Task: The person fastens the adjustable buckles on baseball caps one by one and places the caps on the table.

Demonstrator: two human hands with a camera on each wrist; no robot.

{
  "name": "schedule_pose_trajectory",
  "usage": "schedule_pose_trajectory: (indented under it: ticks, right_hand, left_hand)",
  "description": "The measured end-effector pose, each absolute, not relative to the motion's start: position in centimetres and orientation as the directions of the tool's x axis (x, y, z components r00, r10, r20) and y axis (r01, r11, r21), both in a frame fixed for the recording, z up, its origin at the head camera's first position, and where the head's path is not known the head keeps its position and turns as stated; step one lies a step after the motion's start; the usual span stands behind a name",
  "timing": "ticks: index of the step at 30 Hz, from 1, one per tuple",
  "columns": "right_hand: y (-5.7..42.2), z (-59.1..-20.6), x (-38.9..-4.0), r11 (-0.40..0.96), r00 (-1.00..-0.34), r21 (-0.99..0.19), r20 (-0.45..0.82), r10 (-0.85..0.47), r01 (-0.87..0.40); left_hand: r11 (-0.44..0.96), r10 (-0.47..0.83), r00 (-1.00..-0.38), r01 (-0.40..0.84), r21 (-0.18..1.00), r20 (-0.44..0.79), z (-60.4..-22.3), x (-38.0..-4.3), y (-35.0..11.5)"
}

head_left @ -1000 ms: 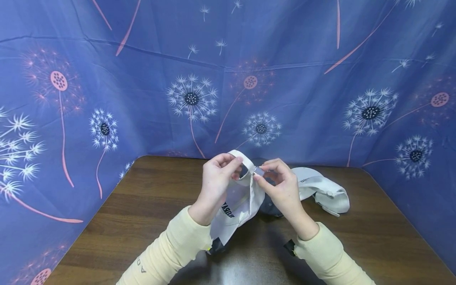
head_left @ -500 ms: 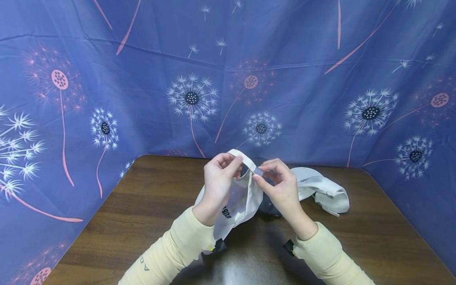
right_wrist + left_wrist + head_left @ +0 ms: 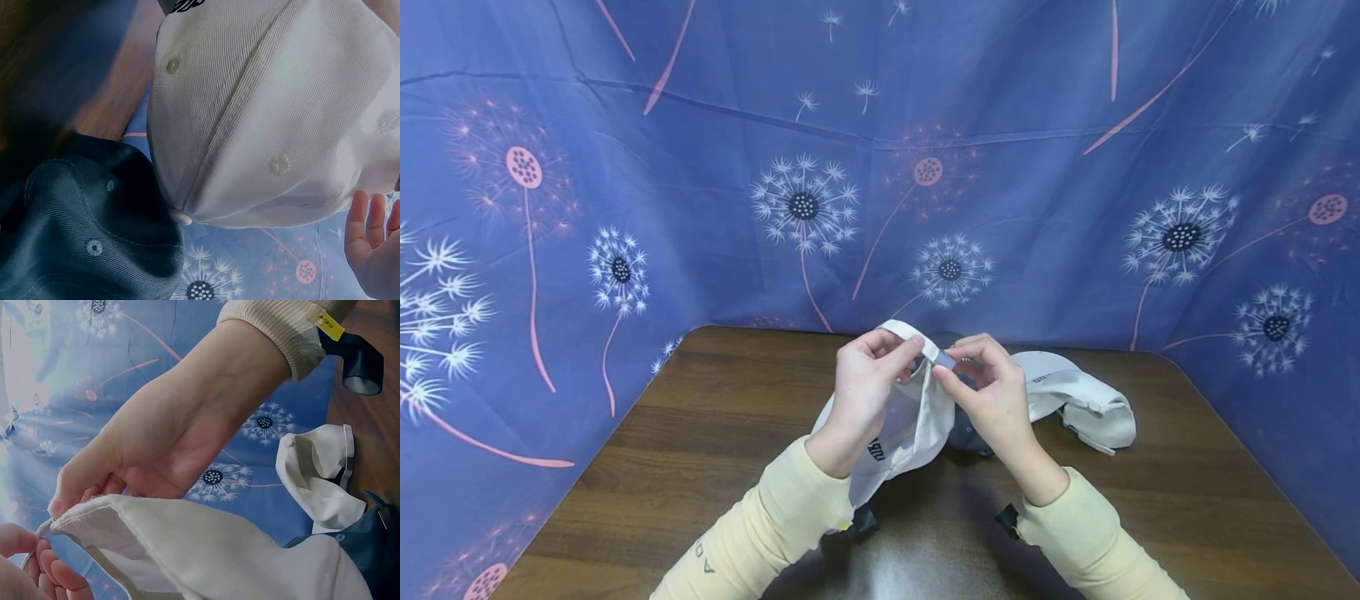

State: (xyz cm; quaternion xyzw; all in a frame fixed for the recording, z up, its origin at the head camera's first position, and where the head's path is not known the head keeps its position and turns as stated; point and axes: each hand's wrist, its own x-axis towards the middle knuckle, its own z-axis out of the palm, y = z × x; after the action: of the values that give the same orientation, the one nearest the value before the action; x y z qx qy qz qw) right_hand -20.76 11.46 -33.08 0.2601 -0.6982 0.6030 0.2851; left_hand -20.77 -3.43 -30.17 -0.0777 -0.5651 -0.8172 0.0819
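Note:
Just over the table, a white baseball cap [image 3: 917, 433] hangs from both hands with its back strap uppermost. My left hand [image 3: 861, 383] pinches the white strap [image 3: 912, 338] between thumb and curled fingers. Thumb and forefinger of my right hand [image 3: 992, 387] grip a greyish piece [image 3: 945, 359] at the strap's other end, where it meets the cap's edge. Dark lettering on the cap is partly covered by the left wrist. Seen in the right wrist view, the cap's crown [image 3: 250, 119] fills the upper middle, with stitched eyelets showing.
Behind the hands lies a dark blue-grey cap [image 3: 967, 435], partly covered by the right hand and the held cap. Another white cap [image 3: 1086, 400] lies on its side to the right. The brown wooden table [image 3: 715, 417] ends at a blue dandelion-print curtain [image 3: 1045, 208].
The left hand has shifted slightly to the right with the strap, and the held cap has turned a little, showing less lettering. The right hand has stayed nearly still, keeping its pinch.

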Motion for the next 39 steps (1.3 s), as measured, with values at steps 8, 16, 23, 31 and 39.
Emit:
schedule_pose_trajectory:
  ticks: [8, 16, 23, 31, 39]
  right_hand:
    - [11.5, -33.1, -20.8, 0.128, -0.696, -0.688, 0.718, -0.021, -0.714]
    - [11.5, -32.9, -20.9, 0.146, -0.680, -0.671, 0.733, -0.018, -0.727]
    - [11.6, -31.8, -21.5, 0.158, -0.670, -0.659, 0.742, -0.020, -0.735]
    - [12.0, -29.5, -22.2, 0.163, -0.618, -0.600, 0.780, -0.097, -0.783]
    - [12.8, -28.7, -22.6, 0.109, -0.588, -0.579, 0.786, -0.189, -0.808]
  left_hand:
    - [-0.319, -0.052, -0.972, 0.233, 0.919, 0.228, -30.4, -20.7, -3.1]
    - [-0.296, -0.065, -0.970, 0.243, 0.924, 0.234, -30.5, -20.7, -2.8]
    - [-0.293, -0.063, -0.959, 0.282, 0.914, 0.276, -29.8, -20.7, -2.8]
    - [-0.391, -0.091, -0.942, 0.333, 0.858, 0.324, -28.2, -20.4, -2.4]
    - [-0.443, -0.096, -0.928, 0.363, 0.820, 0.359, -28.0, -19.5, -2.0]
